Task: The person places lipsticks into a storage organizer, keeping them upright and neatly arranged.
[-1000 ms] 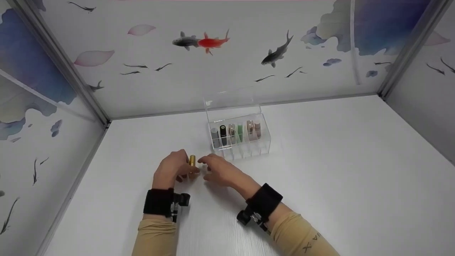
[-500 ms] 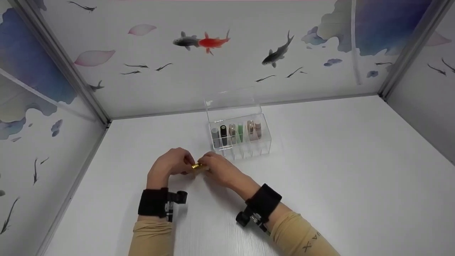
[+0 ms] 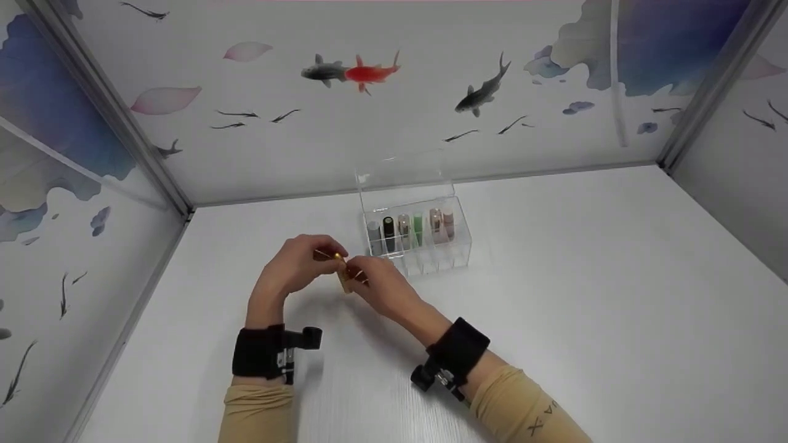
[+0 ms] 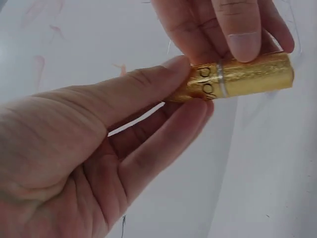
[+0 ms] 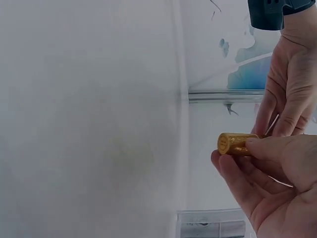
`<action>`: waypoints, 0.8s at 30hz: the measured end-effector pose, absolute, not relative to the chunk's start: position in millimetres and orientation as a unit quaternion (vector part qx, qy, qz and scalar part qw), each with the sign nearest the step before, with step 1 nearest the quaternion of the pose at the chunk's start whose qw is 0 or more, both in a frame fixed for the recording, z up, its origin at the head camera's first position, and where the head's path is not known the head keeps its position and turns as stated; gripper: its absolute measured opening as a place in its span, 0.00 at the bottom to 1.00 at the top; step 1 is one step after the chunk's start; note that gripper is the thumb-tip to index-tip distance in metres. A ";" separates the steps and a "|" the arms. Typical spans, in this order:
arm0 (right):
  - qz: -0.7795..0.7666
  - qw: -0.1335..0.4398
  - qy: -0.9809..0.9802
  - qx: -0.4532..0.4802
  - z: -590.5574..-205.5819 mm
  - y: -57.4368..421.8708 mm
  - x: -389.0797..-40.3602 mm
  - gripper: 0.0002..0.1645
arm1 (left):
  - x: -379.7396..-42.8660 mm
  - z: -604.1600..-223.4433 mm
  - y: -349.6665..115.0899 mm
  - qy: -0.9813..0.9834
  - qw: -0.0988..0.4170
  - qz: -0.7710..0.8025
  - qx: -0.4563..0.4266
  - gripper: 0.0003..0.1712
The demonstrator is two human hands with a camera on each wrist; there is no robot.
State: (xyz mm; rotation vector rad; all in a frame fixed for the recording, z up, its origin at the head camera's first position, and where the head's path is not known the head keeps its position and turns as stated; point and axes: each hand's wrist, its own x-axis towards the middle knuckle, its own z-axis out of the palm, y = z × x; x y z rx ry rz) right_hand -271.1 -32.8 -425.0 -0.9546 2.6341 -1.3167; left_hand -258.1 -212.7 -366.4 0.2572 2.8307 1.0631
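Fingertips of both hands pinch a gold lipstick tube (image 3: 344,282), held tilted above the white table (image 3: 585,307). In the left wrist view, the lipstick tube (image 4: 260,74) shows dark lettering and a silver ring round its middle. Thumb and fingers of my left hand (image 3: 300,266) grip the lettered end. My right hand (image 3: 386,289) holds the other, plain end. The right wrist view shows that flat round end of the lipstick tube (image 5: 233,144) between thumb and fingertips, with the left hand (image 5: 292,89) behind it.
A clear plastic organizer box (image 3: 462,255) stands just beyond the hands, its transparent lid (image 3: 403,178) raised. Several cosmetic tubes, among them a black one (image 3: 388,234) and a green one (image 3: 418,229), stand in its back row. Printed walls (image 3: 246,147) enclose the table.
The left hand has lifted the lipstick tube, and the right hand has closed in and taken hold of its other end. The tube has gone from upright to sideways to tilted.
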 end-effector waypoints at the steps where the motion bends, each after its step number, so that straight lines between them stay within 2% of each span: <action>1: -0.440 0.017 0.845 -0.303 -423.2 -31.5 -271.1 0.10 | -258.0 -364.6 -211.3 0.929 0.038 0.358 0.089 0.11; 7: -0.483 -0.047 0.832 -0.271 -408.3 -20.8 -274.6 0.15 | -258.8 -355.1 -195.8 0.909 -0.055 0.401 0.105 0.15; 14: -0.496 -0.125 0.826 -0.237 -402.0 -6.2 -286.5 0.16 | -269.8 -365.4 -169.1 0.876 -0.176 0.423 0.151 0.17; 24: -0.481 -0.175 0.829 -0.225 -412.5 0.6 -301.4 0.15 | -282.1 -385.4 -145.3 0.870 -0.247 0.395 0.160 0.12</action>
